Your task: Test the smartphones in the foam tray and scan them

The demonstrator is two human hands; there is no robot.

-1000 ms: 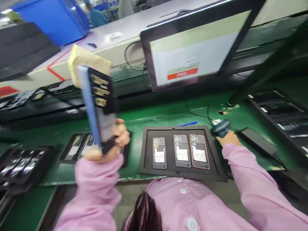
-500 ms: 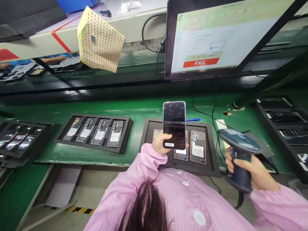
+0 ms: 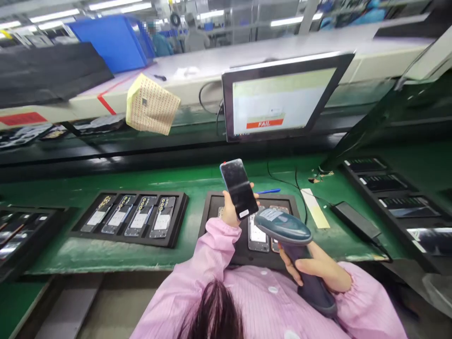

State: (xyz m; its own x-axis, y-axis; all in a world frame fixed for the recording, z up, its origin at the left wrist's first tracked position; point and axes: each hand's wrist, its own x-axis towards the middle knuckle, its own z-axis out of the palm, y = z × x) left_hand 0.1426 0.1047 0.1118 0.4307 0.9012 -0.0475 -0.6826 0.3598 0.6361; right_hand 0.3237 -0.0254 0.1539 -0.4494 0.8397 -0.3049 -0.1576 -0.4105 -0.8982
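My left hand (image 3: pixel 231 209) is closed around a smartphone (image 3: pixel 240 186), its dark screen facing up and a small white label at its lower end. In my right hand (image 3: pixel 318 268) is a barcode scanner (image 3: pixel 284 226), gripped by the handle, its head pointing left towards the phone. Below both hands lies a black foam tray (image 3: pixel 243 256) with open-backed phones (image 3: pixel 259 238) in it, partly hidden by the scanner and my left hand. A blue pen (image 3: pixel 269 191) lies at the tray's far edge. The monitor (image 3: pixel 275 101) behind shows a red FAIL bar.
On the left stands another foam tray (image 3: pixel 173 238) holding several open-backed phones. More trays lie at the far left (image 3: pixel 52 219) and far right (image 3: pixel 397 188). A black power adapter (image 3: pixel 356 221), a pale paper strip (image 3: pixel 315 208) and loose cables are on the right.
The scanner has moved left, close to the phone. The phone is now tilted and turned in my left hand. My view has risen, showing more of the room behind.
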